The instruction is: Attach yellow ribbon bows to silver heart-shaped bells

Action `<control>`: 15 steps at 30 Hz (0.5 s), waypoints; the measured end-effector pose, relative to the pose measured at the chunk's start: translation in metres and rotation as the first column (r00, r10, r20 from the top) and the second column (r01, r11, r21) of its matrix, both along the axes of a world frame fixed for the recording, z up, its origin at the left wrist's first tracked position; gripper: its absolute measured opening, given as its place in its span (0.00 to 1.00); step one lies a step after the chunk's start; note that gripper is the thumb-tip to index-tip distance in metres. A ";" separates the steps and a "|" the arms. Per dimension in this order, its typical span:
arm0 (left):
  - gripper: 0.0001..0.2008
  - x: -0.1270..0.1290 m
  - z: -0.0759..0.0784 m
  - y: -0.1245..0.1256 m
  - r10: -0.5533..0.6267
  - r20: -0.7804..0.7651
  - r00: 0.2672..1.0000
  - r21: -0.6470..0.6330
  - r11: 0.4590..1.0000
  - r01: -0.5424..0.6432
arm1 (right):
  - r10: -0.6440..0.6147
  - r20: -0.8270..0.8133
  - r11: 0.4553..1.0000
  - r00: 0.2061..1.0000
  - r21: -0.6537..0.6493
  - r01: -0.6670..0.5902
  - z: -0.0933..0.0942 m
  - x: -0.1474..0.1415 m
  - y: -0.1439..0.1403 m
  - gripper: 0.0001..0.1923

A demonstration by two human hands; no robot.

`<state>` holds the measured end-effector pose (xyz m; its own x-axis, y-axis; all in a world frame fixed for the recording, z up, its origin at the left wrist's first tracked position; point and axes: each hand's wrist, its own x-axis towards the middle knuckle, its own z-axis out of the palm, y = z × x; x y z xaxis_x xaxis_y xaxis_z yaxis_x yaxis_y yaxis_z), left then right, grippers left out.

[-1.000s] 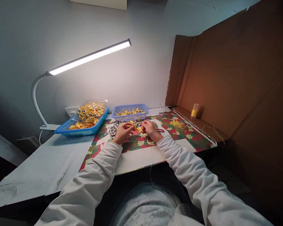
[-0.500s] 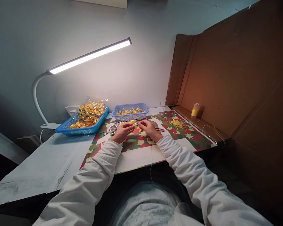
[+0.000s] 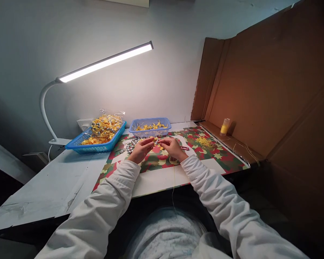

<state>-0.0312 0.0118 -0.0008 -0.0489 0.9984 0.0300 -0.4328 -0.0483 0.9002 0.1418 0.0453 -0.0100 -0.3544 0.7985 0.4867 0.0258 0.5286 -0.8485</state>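
My left hand (image 3: 141, 150) and my right hand (image 3: 172, 147) meet over a red, green and yellow patterned mat (image 3: 218, 155). Their fingertips pinch a small yellow piece (image 3: 156, 142) between them. A thin yellow thread (image 3: 173, 180) hangs from my right hand down over the table edge toward my lap. Several silver bells (image 3: 129, 145) lie on the mat just beyond my left hand. Small red scissors (image 3: 184, 148) lie right of my right hand.
A blue tray (image 3: 78, 145) piled with yellow pieces and bells in plastic stands back left. A smaller blue basket (image 3: 150, 132) stands behind my hands. A white desk lamp (image 3: 105, 63) reaches overhead. A yellow thread spool (image 3: 224, 127) stands by the cardboard wall (image 3: 272, 82). Loose yellow thread (image 3: 204, 142) lies right.
My fingertips have drawn closer together over the yellow piece. The view has shifted slightly; nothing else on the table has moved.
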 end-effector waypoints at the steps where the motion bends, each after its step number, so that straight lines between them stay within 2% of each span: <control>1: 0.19 0.000 0.000 0.000 -0.008 0.013 1.000 0.002 1.000 0.008 | -0.007 0.012 1.000 1.000 0.015 0.007 0.001 0.000 -0.001 0.08; 8: 0.19 -0.001 -0.001 -0.002 -0.122 0.084 0.989 0.000 0.992 0.123 | -0.050 0.058 0.980 0.997 0.195 0.038 0.007 0.000 -0.018 0.09; 15: 0.18 -0.003 -0.002 -0.004 -0.207 0.067 0.976 0.029 0.978 0.206 | -0.027 0.070 0.975 0.997 0.220 0.011 0.012 0.001 -0.030 0.06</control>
